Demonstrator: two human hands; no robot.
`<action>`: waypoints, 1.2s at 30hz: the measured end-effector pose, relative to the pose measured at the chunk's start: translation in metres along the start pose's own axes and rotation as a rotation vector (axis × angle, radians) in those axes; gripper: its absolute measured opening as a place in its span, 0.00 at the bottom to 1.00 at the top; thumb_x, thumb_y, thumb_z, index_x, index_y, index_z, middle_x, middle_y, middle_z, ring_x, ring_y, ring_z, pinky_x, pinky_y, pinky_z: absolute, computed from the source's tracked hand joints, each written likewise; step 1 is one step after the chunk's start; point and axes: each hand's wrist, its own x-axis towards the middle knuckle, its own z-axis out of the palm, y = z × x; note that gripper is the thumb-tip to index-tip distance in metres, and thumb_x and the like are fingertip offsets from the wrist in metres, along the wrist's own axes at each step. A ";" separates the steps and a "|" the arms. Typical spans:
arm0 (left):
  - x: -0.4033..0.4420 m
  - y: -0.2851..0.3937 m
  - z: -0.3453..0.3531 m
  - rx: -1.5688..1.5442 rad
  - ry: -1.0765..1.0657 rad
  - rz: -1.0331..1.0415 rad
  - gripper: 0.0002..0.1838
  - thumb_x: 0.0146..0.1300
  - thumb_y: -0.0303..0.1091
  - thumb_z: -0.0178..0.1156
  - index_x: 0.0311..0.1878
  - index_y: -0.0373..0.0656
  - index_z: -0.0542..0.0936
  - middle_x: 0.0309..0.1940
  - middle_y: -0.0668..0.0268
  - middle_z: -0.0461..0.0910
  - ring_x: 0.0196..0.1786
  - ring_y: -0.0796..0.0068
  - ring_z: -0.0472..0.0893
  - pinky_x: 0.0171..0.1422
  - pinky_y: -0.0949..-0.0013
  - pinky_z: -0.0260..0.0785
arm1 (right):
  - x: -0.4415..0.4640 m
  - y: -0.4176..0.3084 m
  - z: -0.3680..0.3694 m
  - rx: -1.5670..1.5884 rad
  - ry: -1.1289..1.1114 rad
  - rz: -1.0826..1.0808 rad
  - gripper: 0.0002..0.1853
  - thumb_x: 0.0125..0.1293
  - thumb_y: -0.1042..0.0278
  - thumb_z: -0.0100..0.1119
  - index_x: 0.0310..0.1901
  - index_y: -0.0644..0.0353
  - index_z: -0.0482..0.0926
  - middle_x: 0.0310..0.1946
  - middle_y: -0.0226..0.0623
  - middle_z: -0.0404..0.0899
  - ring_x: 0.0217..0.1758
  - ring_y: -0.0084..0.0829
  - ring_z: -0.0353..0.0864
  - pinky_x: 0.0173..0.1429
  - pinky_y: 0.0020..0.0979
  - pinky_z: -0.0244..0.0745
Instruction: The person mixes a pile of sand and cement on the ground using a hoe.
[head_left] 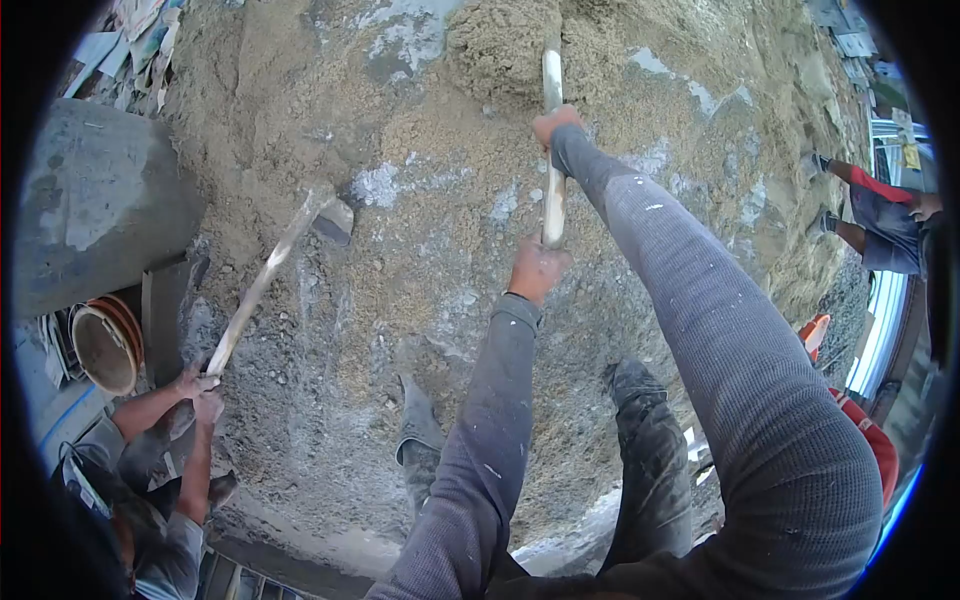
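A person's left hand and right hand are gripping one pale, round wooden handle over brown, sandy ground.
The left hand is holding the near end and the right hand is holding farther forward, both with fingers wrapping around the wood. The handle is pointing away from the person, and its far end is meeting a heap of loose brown sand; whether a blade is sitting there, I cannot tell. At the left side, a co-worker's two bare hands are holding a long, pale wooden pole, with a flat grey head touching the ground.
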 end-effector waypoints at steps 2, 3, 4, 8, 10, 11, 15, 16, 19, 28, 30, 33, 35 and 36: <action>-0.053 -0.025 0.010 -0.118 0.018 -0.042 0.14 0.48 0.24 0.66 0.37 0.37 0.74 0.21 0.72 0.72 0.18 0.82 0.70 0.21 0.73 0.63 | -0.039 0.030 0.008 -0.088 -0.060 -0.042 0.22 0.50 0.61 0.63 0.44 0.71 0.81 0.39 0.56 0.84 0.44 0.49 0.86 0.47 0.41 0.81; -0.086 -0.031 0.015 -0.133 0.014 -0.084 0.13 0.48 0.24 0.66 0.37 0.37 0.74 0.21 0.72 0.71 0.18 0.82 0.70 0.21 0.73 0.63 | -0.048 0.061 0.023 -0.127 -0.085 -0.049 0.22 0.49 0.62 0.63 0.43 0.71 0.82 0.38 0.56 0.84 0.44 0.49 0.86 0.47 0.42 0.81; -0.132 -0.019 0.017 -0.190 0.032 -0.211 0.12 0.49 0.24 0.66 0.36 0.39 0.74 0.21 0.72 0.72 0.18 0.82 0.70 0.21 0.73 0.63 | -0.080 0.080 0.027 -0.118 -0.148 -0.024 0.22 0.49 0.61 0.64 0.43 0.70 0.81 0.38 0.59 0.83 0.46 0.49 0.85 0.49 0.43 0.80; -0.303 -0.052 -0.004 0.147 0.000 -0.410 0.13 0.48 0.24 0.67 0.38 0.39 0.76 0.23 0.72 0.74 0.22 0.82 0.71 0.26 0.72 0.63 | -0.268 0.148 0.026 -0.047 -0.173 0.135 0.22 0.49 0.63 0.64 0.43 0.70 0.79 0.39 0.60 0.82 0.45 0.56 0.83 0.49 0.45 0.79; -0.394 -0.028 -0.005 0.112 -0.058 -0.575 0.13 0.49 0.25 0.67 0.39 0.39 0.76 0.23 0.71 0.74 0.24 0.76 0.72 0.30 0.67 0.66 | -0.367 0.194 0.026 0.063 -0.079 0.169 0.17 0.50 0.64 0.63 0.31 0.75 0.78 0.20 0.50 0.80 0.24 0.45 0.84 0.28 0.42 0.78; -0.434 -0.014 -0.002 0.201 -0.074 -0.509 0.15 0.50 0.28 0.67 0.41 0.38 0.76 0.22 0.70 0.74 0.22 0.77 0.71 0.28 0.68 0.65 | -0.407 0.238 0.040 0.110 -0.167 0.283 0.16 0.50 0.65 0.63 0.31 0.74 0.78 0.20 0.51 0.80 0.23 0.44 0.83 0.27 0.42 0.77; -0.528 0.024 0.007 0.329 -0.209 -0.907 0.18 0.53 0.36 0.67 0.44 0.36 0.78 0.22 0.65 0.77 0.26 0.74 0.77 0.33 0.66 0.68 | -0.544 0.286 0.016 0.239 -0.478 0.934 0.20 0.48 0.65 0.63 0.40 0.73 0.81 0.36 0.56 0.84 0.42 0.49 0.86 0.45 0.42 0.78; -0.524 0.036 0.010 0.335 -0.198 -0.903 0.18 0.53 0.36 0.67 0.44 0.36 0.78 0.22 0.65 0.77 0.26 0.74 0.77 0.33 0.66 0.68 | -0.571 0.298 0.017 0.150 -0.511 0.882 0.21 0.48 0.65 0.64 0.41 0.73 0.81 0.35 0.55 0.84 0.40 0.49 0.86 0.43 0.43 0.78; -0.523 0.092 0.030 0.177 -0.080 -0.757 0.16 0.52 0.35 0.64 0.41 0.35 0.81 0.29 0.64 0.81 0.34 0.73 0.78 0.41 0.64 0.70 | -0.584 0.293 0.021 0.117 -0.495 0.848 0.21 0.48 0.66 0.64 0.41 0.73 0.80 0.32 0.52 0.83 0.35 0.49 0.85 0.40 0.43 0.78; -0.284 0.058 -0.002 0.299 -0.125 -0.149 0.15 0.59 0.29 0.64 0.49 0.39 0.77 0.26 0.70 0.73 0.31 0.81 0.72 0.37 0.68 0.69 | -0.294 -0.005 -0.123 0.752 -0.094 0.154 0.26 0.55 0.76 0.58 0.57 0.71 0.65 0.44 0.45 0.76 0.42 0.33 0.78 0.47 0.33 0.76; -0.147 0.119 -0.001 0.383 -0.096 0.288 0.18 0.57 0.27 0.62 0.52 0.38 0.76 0.27 0.62 0.75 0.32 0.76 0.75 0.39 0.65 0.71 | -0.177 -0.065 -0.127 0.736 0.169 -0.347 0.24 0.59 0.74 0.58 0.56 0.71 0.64 0.27 0.35 0.72 0.17 0.22 0.71 0.18 0.25 0.68; 0.017 0.212 -0.018 0.443 -0.068 0.623 0.13 0.52 0.30 0.62 0.40 0.35 0.76 0.25 0.59 0.76 0.28 0.69 0.75 0.37 0.64 0.70 | -0.016 -0.177 -0.147 0.361 0.437 -0.493 0.21 0.54 0.64 0.62 0.43 0.74 0.73 0.34 0.58 0.80 0.39 0.49 0.84 0.47 0.41 0.78; 0.098 0.235 -0.038 0.442 -0.068 0.688 0.12 0.49 0.29 0.63 0.37 0.37 0.75 0.23 0.64 0.75 0.22 0.71 0.74 0.29 0.66 0.68 | 0.038 -0.216 -0.132 0.268 0.278 -0.404 0.19 0.54 0.64 0.61 0.41 0.72 0.78 0.34 0.55 0.83 0.41 0.47 0.85 0.47 0.39 0.80; 0.112 0.223 -0.049 0.429 -0.069 0.688 0.12 0.49 0.29 0.63 0.37 0.37 0.75 0.23 0.64 0.75 0.22 0.71 0.74 0.29 0.66 0.68 | 0.063 -0.220 -0.107 0.087 0.233 -0.414 0.19 0.54 0.64 0.60 0.41 0.72 0.78 0.35 0.54 0.83 0.42 0.46 0.86 0.47 0.39 0.80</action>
